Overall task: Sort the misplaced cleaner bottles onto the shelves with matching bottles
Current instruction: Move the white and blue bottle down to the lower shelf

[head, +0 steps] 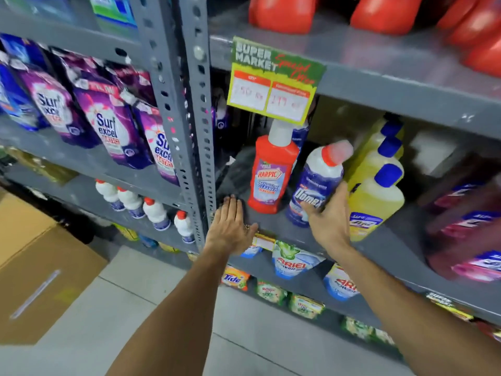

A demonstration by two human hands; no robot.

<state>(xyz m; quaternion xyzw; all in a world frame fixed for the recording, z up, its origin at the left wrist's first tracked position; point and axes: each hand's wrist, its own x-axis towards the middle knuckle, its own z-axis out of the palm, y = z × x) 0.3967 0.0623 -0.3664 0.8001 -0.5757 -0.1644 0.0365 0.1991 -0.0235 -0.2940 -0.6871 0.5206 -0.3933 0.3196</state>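
Note:
My right hand grips a white Domex bottle with a red cap and blue label, tilted over the grey middle shelf. Just to its left a red Harpic bottle stands upright on that shelf. To its right stand yellow bottles with blue caps. My left hand lies flat on the shelf's front edge, fingers spread, holding nothing. On the lower left shelf stands a row of matching white bottles with red caps.
A perforated grey upright divides the two shelf units. Purple Surf Excel pouches fill the left shelf. An offer sign hangs above the Harpic. Dark red bottles stand right. A cardboard box sits on the tiled floor.

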